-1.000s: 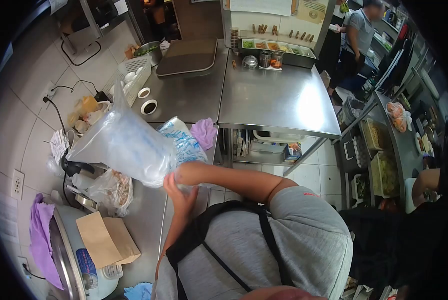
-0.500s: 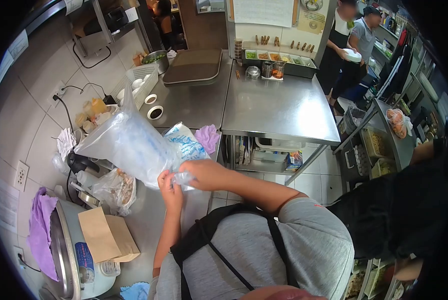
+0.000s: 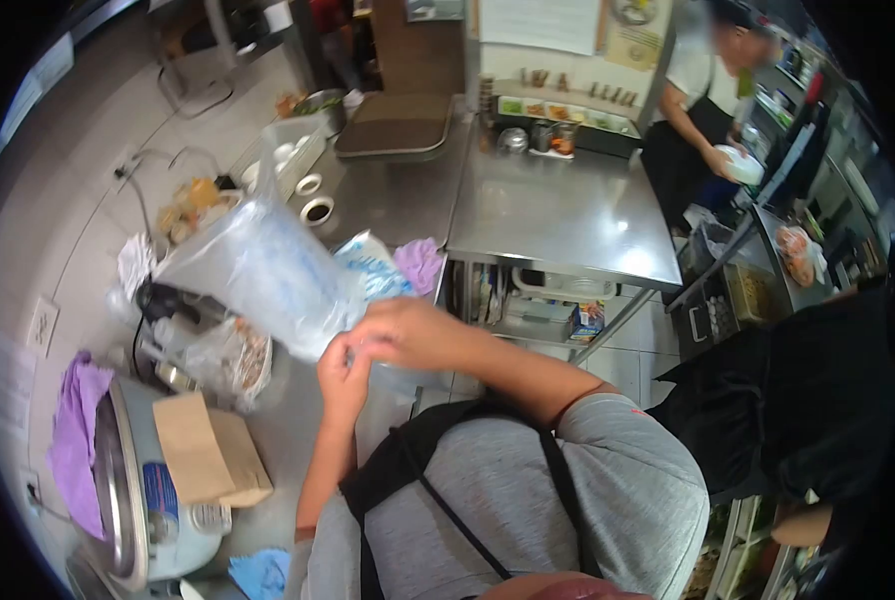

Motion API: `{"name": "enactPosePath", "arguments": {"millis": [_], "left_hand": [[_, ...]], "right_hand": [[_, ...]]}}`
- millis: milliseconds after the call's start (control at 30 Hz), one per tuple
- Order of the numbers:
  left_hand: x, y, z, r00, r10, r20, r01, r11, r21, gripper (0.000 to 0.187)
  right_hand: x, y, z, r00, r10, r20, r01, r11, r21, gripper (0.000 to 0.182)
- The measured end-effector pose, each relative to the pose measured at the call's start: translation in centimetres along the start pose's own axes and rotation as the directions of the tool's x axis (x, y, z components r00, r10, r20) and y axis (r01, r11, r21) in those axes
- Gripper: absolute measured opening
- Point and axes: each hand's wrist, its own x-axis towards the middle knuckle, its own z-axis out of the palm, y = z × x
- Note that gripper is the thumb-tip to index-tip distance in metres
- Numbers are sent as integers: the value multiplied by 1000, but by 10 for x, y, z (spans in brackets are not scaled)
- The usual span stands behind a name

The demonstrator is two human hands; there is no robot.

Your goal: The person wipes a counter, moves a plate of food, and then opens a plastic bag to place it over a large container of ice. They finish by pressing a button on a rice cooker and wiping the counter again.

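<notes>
A large clear plastic bag [image 3: 278,270] with blue print inside or behind its film stands over the counter, its pointed corner up. My left hand [image 3: 344,368] is closed at the bag's lower right end, thumb and fingers pinching the film. Right against it, my right hand [image 3: 403,332] is closed with its fingertips meeting the left ones; the film between them is mostly hidden. Behind my right hand lies a white packet with blue print [image 3: 373,265], beside a purple cloth [image 3: 421,265].
A brown paper bag [image 3: 203,450] leans by a large cooker [image 3: 133,480]. Near the wall sit a bag of food [image 3: 233,365] and a white basket [image 3: 308,150]. Dark sauce [image 3: 317,211] fills a small bowl. Trays [image 3: 393,125] lie farther back. A co-worker [image 3: 693,120] holds a white container [image 3: 740,165].
My hands have drawn closer together, and the film that showed between them is now mostly covered. One co-worker at the back right has moved in front of the other.
</notes>
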Motion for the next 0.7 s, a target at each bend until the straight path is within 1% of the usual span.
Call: {"name": "enactPosePath", "arguments": {"millis": [67, 100, 133, 167, 200, 233, 300, 333, 400, 500, 600, 700], "left_hand": [[0, 12, -5, 986, -86, -140, 76, 994, -72, 9], [4, 10, -8, 968, -80, -239, 51, 991, -124, 7], [7, 7, -12, 938, -71, -340, 15, 986, -164, 6], [10, 12, -15, 917, -109, -384, -5, 959, -284, 7], [12, 19, -17, 898, -136, -420, -48, 916, -398, 7], [11, 24, -20, 892, -143, -429, -58, 904, -423, 7], [12, 31, -21, 893, -145, -425, -92, 866, -491, 8], [11, 30, -20, 889, -147, -433, -99, 863, -496, 8], [8, 28, -19, 887, -149, -436, -108, 853, -510, 8], [1, 19, -23, 878, -85, -472, -106, 926, -363, 8], [-3, 16, -28, 871, -44, -489, -123, 944, -306, 7], [-9, 19, -32, 888, -15, -459, -109, 964, -242, 11]], "right_hand": [[4, -1, -1, 968, 215, -130, -192, 967, 168, 33], [3, 9, -3, 964, 185, -193, -146, 968, 202, 52], [3, 13, -7, 954, 219, -204, -160, 949, 271, 65], [2, 19, -9, 951, 271, -148, -222, 934, 279, 80], [0, 22, -10, 939, 331, -97, -282, 899, 336, 88], [-4, 30, -5, 946, 320, -51, -278, 883, 379, 89], [-9, 32, 1, 949, 309, 59, -302, 843, 444, 82], [-9, 34, 9, 921, 364, 138, -378, 748, 545, 77], [-10, 38, 22, 842, 446, 304, -517, 507, 690, 68], [-8, 24, 23, 751, 525, 400, -587, 254, 769, 48], [-2, 8, 25, 782, 524, 338, -584, 426, 691, 25], [-6, 18, 32, 776, 489, 397, -612, 434, 661, 17]]}}
